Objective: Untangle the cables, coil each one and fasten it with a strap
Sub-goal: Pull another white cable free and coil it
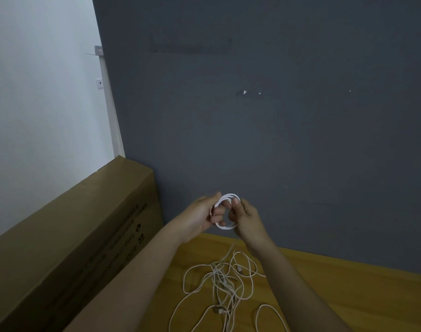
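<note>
Closest to me, a tangle (222,287) of thin white cables sprawls on the wooden worktop (348,291). They look light and floppy, so best pinched where loops cross. Up higher, left hand (208,215) and right hand (244,216) both grip a small coil (227,210), fingers curled round it. Box (68,240) sits left, contents hidden.

Hands: two, a left hand (206,212) and a right hand (245,218). Coiled cables: one white coil (225,212), held between both hands. Loose cables: one tangle (221,286) of white cables on the table (348,283); the number of separate cables in it cannot be determined. Cardboard boxes: one box (68,248). Walls: two, one grey wall (276,104) and one white wall (37,92).
</note>
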The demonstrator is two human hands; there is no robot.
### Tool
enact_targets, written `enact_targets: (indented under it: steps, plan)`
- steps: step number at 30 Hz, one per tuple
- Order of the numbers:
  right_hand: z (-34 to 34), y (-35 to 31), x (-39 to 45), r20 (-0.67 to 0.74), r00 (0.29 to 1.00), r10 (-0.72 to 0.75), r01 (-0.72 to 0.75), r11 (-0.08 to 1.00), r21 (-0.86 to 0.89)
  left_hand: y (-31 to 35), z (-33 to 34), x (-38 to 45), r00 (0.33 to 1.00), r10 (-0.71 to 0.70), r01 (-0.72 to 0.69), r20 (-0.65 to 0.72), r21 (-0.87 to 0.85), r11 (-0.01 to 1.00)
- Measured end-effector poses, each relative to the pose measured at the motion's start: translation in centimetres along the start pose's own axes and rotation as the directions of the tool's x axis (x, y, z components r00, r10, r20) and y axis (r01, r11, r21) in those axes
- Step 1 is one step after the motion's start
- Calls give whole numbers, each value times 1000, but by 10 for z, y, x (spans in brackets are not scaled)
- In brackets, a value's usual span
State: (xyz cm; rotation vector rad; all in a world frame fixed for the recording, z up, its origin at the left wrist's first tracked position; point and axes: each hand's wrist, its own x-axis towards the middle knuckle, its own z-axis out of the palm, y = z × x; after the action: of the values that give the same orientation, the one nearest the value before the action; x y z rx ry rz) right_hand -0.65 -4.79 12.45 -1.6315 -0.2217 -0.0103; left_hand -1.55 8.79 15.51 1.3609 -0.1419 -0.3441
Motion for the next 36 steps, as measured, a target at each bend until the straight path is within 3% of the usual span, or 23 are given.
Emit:
enact_targets:
  steps: [4, 11, 14, 16, 21, 24, 26, 29, 32, 34, 36]
  plan:
    - [-1, 0, -2, 102, 995, 12, -22, 994, 102, 2, 1, -11, 994, 22, -27, 109, 48, 998]
    - [-12, 11, -1, 144, 989, 9, -23, 996, 91, 1, -7, -6, 966, 187, -206, -177, -97, 974]
    - [-20, 29, -9, 151, 987, 50, -47, 999, -21, 5, -19, -4, 938, 209, -265, -276, -185, 946]
    - [-22, 42, -16, 148, 987, 64, -56, 997, -57, 5, -26, -4, 927, 235, -282, -291, -132, 950]
    - [-19, 43, -11, -59, 998, -22, 20, 999, -36, -2, -28, -2, 943, 245, -236, -224, 68, 969]
    - [-22, 29, 4, -177, 973, -148, 124, 982, -139, -4, -25, -5, 968, 209, -198, -141, 87, 976]
    - [-24, 24, 12, -154, 968, -200, 135, 925, -354, -1, -23, -7, 976, 189, -190, -108, 3, 982]
    - [-21, 30, 14, 101, 989, -108, 147, 632, -761, 5, -19, -7, 971, 228, -237, -72, -156, 959]
    - [-8, 41, 3, 259, 958, -123, 286, 450, -846, 8, -16, -2, 952, 267, -288, -148, -147, 946]
    - [-1, 46, -6, 333, 923, -194, 383, 380, -842, 6, -14, 2, 935, 247, -269, -253, -54, 962]
    - [3, 49, -14, 397, 878, -268, 474, 370, -799, 1, -17, 3, 908, 274, -191, -316, 271, 944]
